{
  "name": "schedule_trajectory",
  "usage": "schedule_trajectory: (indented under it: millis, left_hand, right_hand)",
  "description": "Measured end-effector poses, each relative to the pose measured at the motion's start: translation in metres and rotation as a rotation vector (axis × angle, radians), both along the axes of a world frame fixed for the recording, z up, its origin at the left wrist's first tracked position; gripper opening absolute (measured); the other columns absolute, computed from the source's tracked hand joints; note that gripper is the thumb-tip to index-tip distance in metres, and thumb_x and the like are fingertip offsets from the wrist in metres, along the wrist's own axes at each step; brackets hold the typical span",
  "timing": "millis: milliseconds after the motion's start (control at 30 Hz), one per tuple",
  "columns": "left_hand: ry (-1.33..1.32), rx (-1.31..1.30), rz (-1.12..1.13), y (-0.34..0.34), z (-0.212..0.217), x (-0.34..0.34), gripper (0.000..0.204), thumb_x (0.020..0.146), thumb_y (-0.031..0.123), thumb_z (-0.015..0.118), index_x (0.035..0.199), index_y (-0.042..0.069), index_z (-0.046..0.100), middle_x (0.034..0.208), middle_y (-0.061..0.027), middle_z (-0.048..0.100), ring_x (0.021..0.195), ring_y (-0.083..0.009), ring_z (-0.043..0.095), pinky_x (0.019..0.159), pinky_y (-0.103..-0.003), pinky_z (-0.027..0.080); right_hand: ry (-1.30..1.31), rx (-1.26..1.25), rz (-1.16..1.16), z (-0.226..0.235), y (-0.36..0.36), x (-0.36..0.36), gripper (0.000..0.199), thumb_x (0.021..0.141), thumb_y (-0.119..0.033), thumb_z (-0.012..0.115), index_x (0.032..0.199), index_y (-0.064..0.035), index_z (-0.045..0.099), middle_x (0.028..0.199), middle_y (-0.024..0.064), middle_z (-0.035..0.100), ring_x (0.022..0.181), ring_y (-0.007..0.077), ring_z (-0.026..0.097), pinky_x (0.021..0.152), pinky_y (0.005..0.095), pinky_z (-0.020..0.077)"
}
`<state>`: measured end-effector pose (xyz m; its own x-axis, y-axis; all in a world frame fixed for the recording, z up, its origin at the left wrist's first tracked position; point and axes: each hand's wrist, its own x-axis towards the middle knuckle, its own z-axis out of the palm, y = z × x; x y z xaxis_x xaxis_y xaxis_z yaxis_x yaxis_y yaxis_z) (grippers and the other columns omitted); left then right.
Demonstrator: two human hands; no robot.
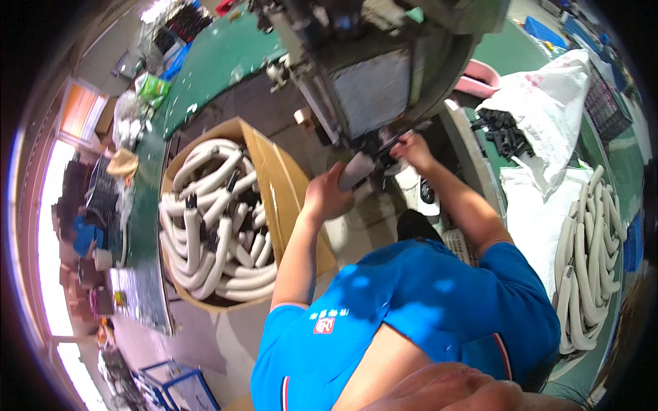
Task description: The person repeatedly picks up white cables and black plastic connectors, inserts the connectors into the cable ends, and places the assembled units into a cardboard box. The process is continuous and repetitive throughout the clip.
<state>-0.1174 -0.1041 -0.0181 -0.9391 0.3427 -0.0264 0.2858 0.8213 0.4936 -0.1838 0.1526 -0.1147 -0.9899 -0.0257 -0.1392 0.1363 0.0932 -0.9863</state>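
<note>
My left hand (327,194) is wrapped round a pale, whitish tube (356,171), whose far end reaches the dark metal parts at the bottom of a large machine (373,92). Beside that end, slightly to the right, my right hand (412,151) has its fingers pinched together at the dark parts. What lies between those fingers is too small and dark to name. To the left of my left forearm stands an open cardboard box (284,195), filled with several cream-coloured hoses (223,246) with black end pieces.
More pale hoses (586,274) lie bundled on the green table at the right. Near them are a white sack (548,103), a pile of black fittings (506,130) and a pink basin (478,79). A green table (226,51) runs along the far left; a blue metal frame (175,383) stands lower left.
</note>
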Motion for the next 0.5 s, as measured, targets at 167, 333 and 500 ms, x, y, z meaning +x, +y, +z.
schedule_trajectory:
  millis: [167,333,500]
  left_hand:
    - [0.075,0.056,-0.109,-0.014,0.017,0.010,0.041,0.068,0.024,0.069,0.104,0.011,0.056,0.088,-0.0162,0.063,0.084,-0.0362,0.060,0.070,-0.043,0.049]
    - [0.159,0.127,-0.003,-0.046,0.009,0.041,0.040,0.065,0.011,0.067,0.103,0.009,0.056,0.085,-0.0160,0.063,0.082,-0.0338,0.062,0.070,-0.037,0.048]
    - [0.092,0.276,0.309,-0.096,0.009,0.072,0.037,0.065,0.010,0.064,0.101,0.004,0.058,0.079,-0.0130,0.062,0.073,-0.0216,0.061,0.070,-0.030,0.047]
  right_hand:
    - [0.014,-0.394,0.048,0.023,0.001,0.005,0.012,0.082,-0.010,0.066,0.088,-0.0021,0.060,0.078,0.0039,0.063,0.064,0.0093,0.055,0.056,0.0225,0.0428]
    - [-0.125,-0.522,0.190,0.061,-0.020,0.026,0.012,0.080,-0.010,0.068,0.084,-0.0013,0.061,0.079,0.0052,0.063,0.063,0.0094,0.055,0.056,0.0222,0.0428]
    - [-0.119,-0.350,0.201,0.059,-0.032,0.021,0.016,0.076,-0.013,0.073,0.071,-0.0018,0.063,0.064,0.0044,0.061,0.056,0.0092,0.054,0.053,0.0228,0.0429]
